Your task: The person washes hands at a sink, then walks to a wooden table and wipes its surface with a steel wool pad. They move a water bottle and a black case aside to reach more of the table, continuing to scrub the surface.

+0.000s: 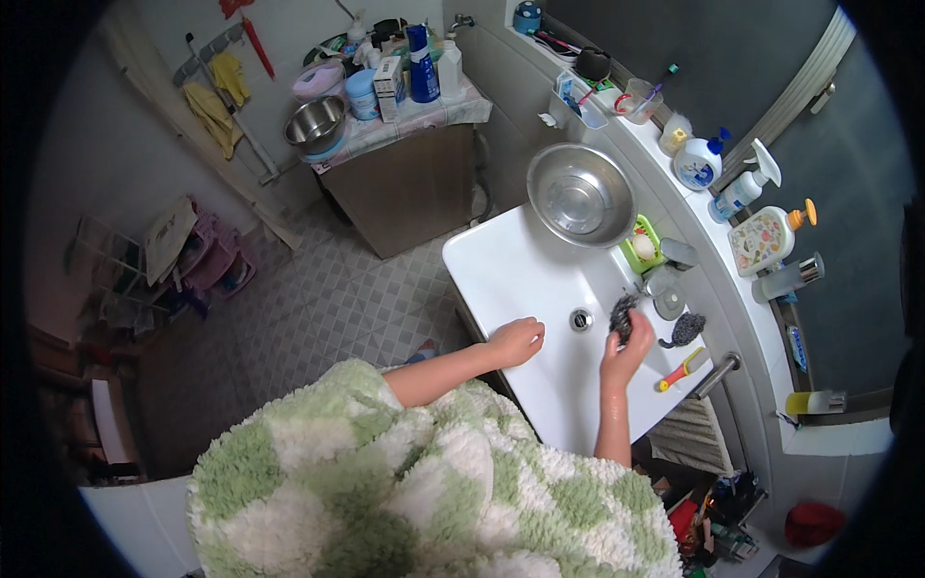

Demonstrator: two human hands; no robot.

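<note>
My right hand [627,348] grips a dark grey, stringy scourer [622,315] over the right side of the white washbasin [498,267], just below the faucet [659,280]. The left hand [517,341] is curled over the basin's front-left rim, with nothing visible in it. Between the two hands lies the metal drain [581,320]. A second grey scourer [685,330] rests on the ledge to the right of my right hand. Nearer to me on that ledge is a brush-like tool with a red and yellow handle [675,376].
A stainless steel bowl [582,195] sits at the basin's far corner, beside a green soap dish [642,244] with soap. Several bottles, including a pump bottle [762,242], line the window ledge. Beyond stands a cloth-topped cabinet [405,184]. A towel [695,437] hangs from a metal bar [715,376].
</note>
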